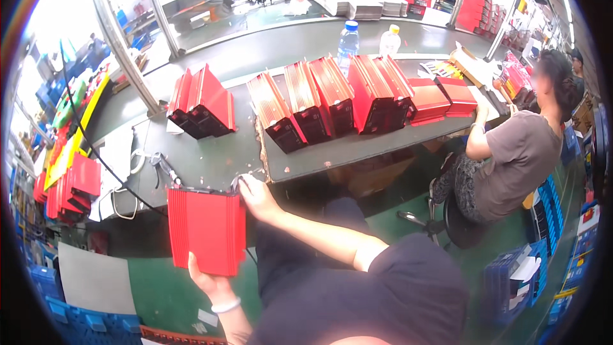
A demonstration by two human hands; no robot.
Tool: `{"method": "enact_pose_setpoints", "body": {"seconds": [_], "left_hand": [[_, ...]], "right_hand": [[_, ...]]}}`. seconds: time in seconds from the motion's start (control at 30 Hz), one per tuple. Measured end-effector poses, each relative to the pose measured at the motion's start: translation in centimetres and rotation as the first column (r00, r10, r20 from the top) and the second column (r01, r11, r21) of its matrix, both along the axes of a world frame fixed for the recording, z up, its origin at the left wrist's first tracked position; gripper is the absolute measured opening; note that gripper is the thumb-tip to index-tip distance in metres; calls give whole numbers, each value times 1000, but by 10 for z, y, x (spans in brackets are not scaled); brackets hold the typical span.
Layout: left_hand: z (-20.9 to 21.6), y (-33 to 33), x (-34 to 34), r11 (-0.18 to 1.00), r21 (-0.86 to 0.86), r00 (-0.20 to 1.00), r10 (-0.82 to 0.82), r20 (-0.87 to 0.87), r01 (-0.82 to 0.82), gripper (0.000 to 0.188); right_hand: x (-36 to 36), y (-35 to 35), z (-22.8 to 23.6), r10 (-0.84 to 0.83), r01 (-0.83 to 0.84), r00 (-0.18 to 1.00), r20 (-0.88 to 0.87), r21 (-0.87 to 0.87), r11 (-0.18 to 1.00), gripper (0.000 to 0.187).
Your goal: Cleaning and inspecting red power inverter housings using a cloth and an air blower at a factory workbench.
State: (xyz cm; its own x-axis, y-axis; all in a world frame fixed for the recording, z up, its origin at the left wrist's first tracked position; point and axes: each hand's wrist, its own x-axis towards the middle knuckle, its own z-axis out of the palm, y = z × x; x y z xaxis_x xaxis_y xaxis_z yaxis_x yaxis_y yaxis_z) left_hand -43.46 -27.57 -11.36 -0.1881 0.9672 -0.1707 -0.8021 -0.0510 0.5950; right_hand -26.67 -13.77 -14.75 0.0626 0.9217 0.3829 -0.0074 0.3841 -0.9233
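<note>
A red ribbed metal case [207, 227] with a black end faces me at the near edge of the workbench. My left hand [205, 279] grips it from below, the thumb lying across its lower face. At the case's upper right corner, my right hand [258, 199] is closed, fingers pinched together by the black end. What sits between those fingertips is too small to make out. Just beyond the case, a cable with connectors [163, 165] lies on the bench. Farther back stands a pair of similar red cases [214, 105].
A row of red cases [306, 102] stands on the bench to the right. Behind them are a blue-capped bottle [348, 41] and a yellow-capped bottle [390, 41]. A co-worker [517, 160] sits at the right. A metal post [124, 45] rises at the left, near a black cable [89, 140].
</note>
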Motion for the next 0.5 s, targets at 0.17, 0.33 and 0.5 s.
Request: {"method": "enact_pose_setpoints", "body": {"seconds": [0.17, 0.33, 0.5], "left_hand": [[-2, 3, 3, 999, -6, 996, -44, 73, 45, 57], [-4, 2, 6, 998, -49, 997, -39, 61, 42, 58], [-9, 4, 9, 995, -98, 1000, -8, -28, 5, 59]], "right_hand": [[18, -7, 9, 325, -330, 941, -98, -35, 943, 23], [29, -17, 21, 346, -338, 936, 62, -110, 935, 31], [24, -9, 13, 133, -129, 985, 108, -47, 991, 27]]}}
